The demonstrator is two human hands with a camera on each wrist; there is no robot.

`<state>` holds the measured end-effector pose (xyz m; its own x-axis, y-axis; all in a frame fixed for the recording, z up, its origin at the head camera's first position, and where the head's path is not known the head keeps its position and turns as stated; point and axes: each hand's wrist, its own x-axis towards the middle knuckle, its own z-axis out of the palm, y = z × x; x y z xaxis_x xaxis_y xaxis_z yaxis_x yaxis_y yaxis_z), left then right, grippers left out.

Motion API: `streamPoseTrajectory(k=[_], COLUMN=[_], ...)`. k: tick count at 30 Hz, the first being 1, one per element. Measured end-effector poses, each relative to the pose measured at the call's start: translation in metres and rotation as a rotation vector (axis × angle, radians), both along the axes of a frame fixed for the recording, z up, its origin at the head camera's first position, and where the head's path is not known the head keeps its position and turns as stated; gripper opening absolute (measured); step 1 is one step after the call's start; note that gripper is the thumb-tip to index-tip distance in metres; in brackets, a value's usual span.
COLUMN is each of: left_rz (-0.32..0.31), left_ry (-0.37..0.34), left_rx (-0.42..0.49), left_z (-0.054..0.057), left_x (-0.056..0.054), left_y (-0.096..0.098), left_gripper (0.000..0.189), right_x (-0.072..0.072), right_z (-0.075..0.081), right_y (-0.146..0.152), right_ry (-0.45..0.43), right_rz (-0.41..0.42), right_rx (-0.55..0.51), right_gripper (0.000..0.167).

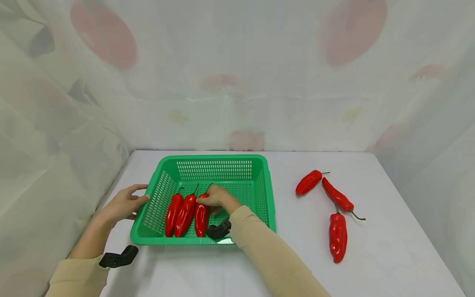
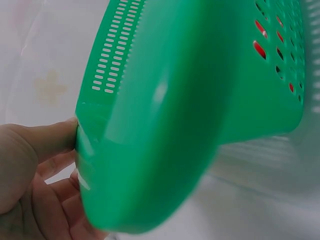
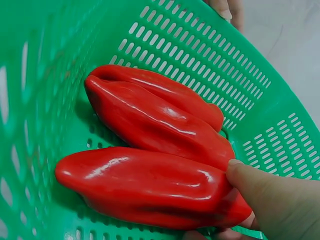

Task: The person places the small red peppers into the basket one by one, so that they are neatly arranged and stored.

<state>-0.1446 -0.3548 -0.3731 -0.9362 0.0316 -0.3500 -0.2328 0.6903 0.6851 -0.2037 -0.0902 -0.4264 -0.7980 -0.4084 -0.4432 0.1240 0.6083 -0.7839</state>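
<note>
A green plastic basket (image 1: 215,157) with slotted walls stands on the white table. My left hand (image 1: 124,204) grips its left rim, thumb on the near side and fingers curled below in the left wrist view. Inside, three glossy red peppers lie side by side toward the left. Reaching into the basket, my right hand (image 1: 219,196) holds the rightmost red pepper (image 3: 145,187) by its stem end, thumb on top; the fingers beneath are mostly hidden. Just left of it are the middle pepper (image 1: 184,216) and the leftmost pepper (image 1: 172,213), leaning close together.
Right of the basket, three more peppers lie on the table (image 1: 297,239): a short one (image 1: 309,182) farthest back, a slim one (image 1: 337,194) slanting beside it, and another pepper (image 1: 338,237) nearer the front. A patterned curtain (image 1: 237,82) hangs behind and along both sides.
</note>
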Motion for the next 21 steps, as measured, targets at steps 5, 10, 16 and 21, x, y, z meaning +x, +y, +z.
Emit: streamPoseTrajectory(k=[5,10,16,21], left_rz=[0.000,-0.001,-0.005,-0.010], left_ry=[0.003,0.005,0.011,0.015], left_rx=[0.009,0.016,0.020,0.024], left_z=[-0.0001,-0.0007,-0.0008,-0.0003], left_x=[-0.0003,-0.0003,-0.0001,0.0000], left_y=[0.0000,0.0001,-0.0001,-0.0004], left_gripper=[0.061,0.061,0.061,0.061], right_x=[0.0003,-0.0007,-0.0004,0.0011], right_z=[-0.0007,-0.0026,-0.0033,-0.0010], right_y=[0.0010,0.0013,0.0014,0.0018], right_ry=[-0.001,0.003,-0.010,-0.042], right_rz=[0.004,0.009,0.011,0.001], right_rx=[-0.004,0.006,-0.005,-0.030], right_gripper=[0.046,0.044,0.045,0.048])
